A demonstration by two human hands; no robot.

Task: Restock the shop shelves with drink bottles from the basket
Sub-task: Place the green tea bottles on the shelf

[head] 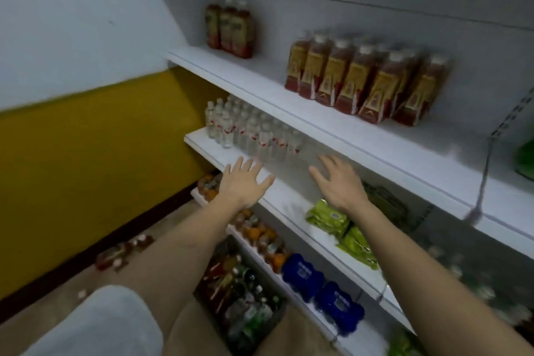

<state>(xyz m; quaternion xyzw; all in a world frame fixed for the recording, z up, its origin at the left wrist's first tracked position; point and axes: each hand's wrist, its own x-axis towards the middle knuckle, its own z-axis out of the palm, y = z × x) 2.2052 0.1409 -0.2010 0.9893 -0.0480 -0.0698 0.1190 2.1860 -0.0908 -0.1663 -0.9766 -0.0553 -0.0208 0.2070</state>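
Both hands were held out flat with fingers spread, holding nothing. The left hand (244,182) and the right hand (336,182) hovered at the front edge of a white shelf (289,202), a little apart. Just past the fingers stood small clear water bottles (248,130). Higher up, a top shelf (332,121) held red drink bottles (367,84). Below the arms sat the basket (242,292), full of drink bottles. Left of the hands was a yellow wall (95,165). A few bottles (121,254) lay on the floor.
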